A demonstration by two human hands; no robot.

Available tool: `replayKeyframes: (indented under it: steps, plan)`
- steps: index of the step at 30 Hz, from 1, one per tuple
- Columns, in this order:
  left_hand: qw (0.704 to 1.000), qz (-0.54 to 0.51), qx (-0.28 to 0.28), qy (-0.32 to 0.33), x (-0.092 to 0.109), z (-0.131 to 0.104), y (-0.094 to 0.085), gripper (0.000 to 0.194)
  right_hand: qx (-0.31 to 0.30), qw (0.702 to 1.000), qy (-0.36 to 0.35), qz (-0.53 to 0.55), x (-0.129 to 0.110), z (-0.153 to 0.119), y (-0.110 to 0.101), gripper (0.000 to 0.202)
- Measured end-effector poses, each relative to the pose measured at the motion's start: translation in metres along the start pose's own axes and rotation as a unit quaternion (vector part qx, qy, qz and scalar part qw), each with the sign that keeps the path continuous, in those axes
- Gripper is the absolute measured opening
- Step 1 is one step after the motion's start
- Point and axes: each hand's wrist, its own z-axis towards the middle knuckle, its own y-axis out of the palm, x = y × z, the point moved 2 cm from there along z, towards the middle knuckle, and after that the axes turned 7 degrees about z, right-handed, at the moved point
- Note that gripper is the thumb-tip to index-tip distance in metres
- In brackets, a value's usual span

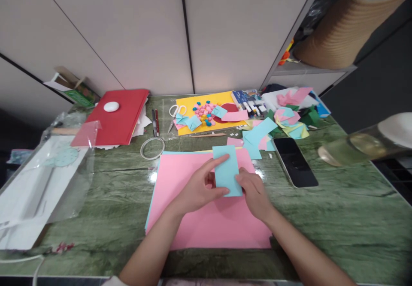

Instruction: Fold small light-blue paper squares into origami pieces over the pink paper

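Between my two hands is a light blue rectangle of paper [227, 170], held upright above a stack of large pink sheets [206, 230]. My left hand [202, 183] grips it from the left, index finger stretched across its upper face and thumb near its lower edge. The other fingers of that hand are partly hidden behind the paper. At the right edge, my right hand [255, 191] pinches the paper between thumb and fingers. A light blue sheet edge shows beneath the pink stack on the left.
Behind the stack lie white scissors [175, 114], a yellow sheet [185, 128] with small pink balls [206, 109], a pencil [209, 135] and a tape roll [152, 149]. Paper scraps [259, 133], a phone [295, 161] and a bottle [350, 146] stand right; a red folder [119, 127] lies left.
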Motion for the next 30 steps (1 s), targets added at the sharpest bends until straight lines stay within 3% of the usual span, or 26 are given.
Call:
replayKeyframes:
  steps: [6,10,15,19,24,27,30]
  plan:
    - [0.999,-0.015,0.04,0.009,-0.001,0.001,-0.002,0.068,-0.031,0.999,-0.003,-0.015,-0.001,-0.001,0.001,0.036]
    - [0.998,-0.038,0.048,0.007,-0.003,0.002,-0.003,0.07,-0.021,0.999,0.001,-0.033,-0.003,0.0,0.001,0.036]
    - [0.996,-0.042,0.084,0.005,-0.003,0.003,-0.006,0.07,-0.065,0.998,0.021,-0.017,-0.005,0.0,0.003,0.037]
    - [0.995,-0.042,0.088,0.01,-0.001,0.003,-0.008,0.069,-0.051,0.998,0.005,-0.029,-0.006,0.0,0.003,0.036]
    - [0.977,-0.175,0.114,0.05,0.001,0.006,-0.013,0.075,-0.053,0.998,0.022,0.042,-0.007,0.0,0.003,0.04]
    - [0.959,-0.26,0.114,0.016,-0.003,0.008,-0.015,0.074,-0.077,0.994,0.039,0.059,-0.01,-0.001,0.003,0.04]
    - [0.95,-0.302,0.077,-0.017,-0.008,0.009,-0.013,0.066,-0.102,0.992,0.036,0.069,-0.015,-0.001,0.003,0.042]
